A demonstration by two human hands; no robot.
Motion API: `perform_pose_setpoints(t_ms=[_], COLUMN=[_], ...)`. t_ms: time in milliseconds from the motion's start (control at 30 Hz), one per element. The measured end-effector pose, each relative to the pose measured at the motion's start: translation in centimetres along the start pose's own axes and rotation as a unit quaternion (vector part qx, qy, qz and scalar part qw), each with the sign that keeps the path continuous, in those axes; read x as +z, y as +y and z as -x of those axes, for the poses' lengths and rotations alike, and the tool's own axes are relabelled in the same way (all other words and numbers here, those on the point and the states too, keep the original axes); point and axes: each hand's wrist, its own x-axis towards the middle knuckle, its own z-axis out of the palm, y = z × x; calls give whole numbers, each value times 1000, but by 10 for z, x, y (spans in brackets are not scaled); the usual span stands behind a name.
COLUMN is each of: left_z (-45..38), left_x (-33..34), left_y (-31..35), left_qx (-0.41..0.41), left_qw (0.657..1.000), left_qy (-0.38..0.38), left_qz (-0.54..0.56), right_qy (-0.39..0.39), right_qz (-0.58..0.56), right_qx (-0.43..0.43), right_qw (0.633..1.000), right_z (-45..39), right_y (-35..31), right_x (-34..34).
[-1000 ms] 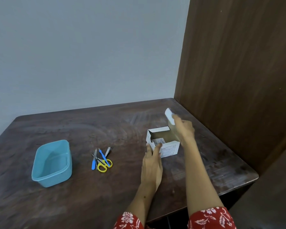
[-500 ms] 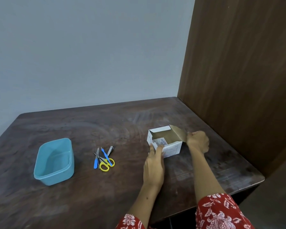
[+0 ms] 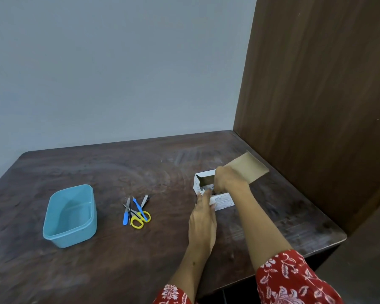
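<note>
A small white cardboard box point(image 3: 223, 201) stands open on the dark wooden table point(image 3: 140, 260), right of centre. Its brown lid flap point(image 3: 249, 170) is folded back towards the far right. My left hand point(image 3: 203, 216) rests with straight fingers against the box's near left side. From above, my right hand point(image 3: 227, 179) reaches into the box opening; its fingertips are hidden inside, so I cannot tell whether they hold anything.
A light blue plastic tub point(image 3: 70, 216) sits at the left. Between the tub and the box lie yellow-handled scissors point(image 3: 139, 220), two blue-handled tools point(image 3: 125, 218) and a nail clipper point(image 3: 145, 200). A brown wooden panel point(image 3: 316, 106) walls the table's right side.
My right hand pushed the lid flap back and down to the right, then moved left into the box opening. My left hand stayed against the box.
</note>
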Motion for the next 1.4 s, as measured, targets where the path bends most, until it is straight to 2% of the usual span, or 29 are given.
perform_pose_setpoints(t_ms=[167,233,533,667,767,900,1033,1267,1333,1400], left_z=[0,0,-1,-1,0,0,0,1,1,1], left_x=[-1,-1,-1,0,0,1,0,-2,-2,-2], left_y=[0,0,1,1,0,1,2,3,3,4], left_qx=[-18,-19,-21,-24,-23,-29,-25,-17,-11,-7], left_qw=[1000,1000,1000,1000,1000,1000,1000,1000,1000,1000], left_qy=[-1,-4,2,4,5,6,4,5,7,8], left_qz=[16,19,12,14,9,3,1,3,-2,-4], right_qy=[-135,-155,-77,-33,-31,11,49,48,52,60], right_qz=[82,86,8,-80,-152,-278,-382,-583,-575,-518], right_qx=[20,30,31,25,21,-20,-8,33,38,41], right_qw=[987,984,996,996,988,960,923,811,816,852], right_z=[-10,-13,-16,-16,-14,-8,-4,0,1,1], right_y=[-13,-15,-17,-14,-8,3,9,18,21,22], right_x=[1,3,17,8,0,-6,-7,-6,-5,-2])
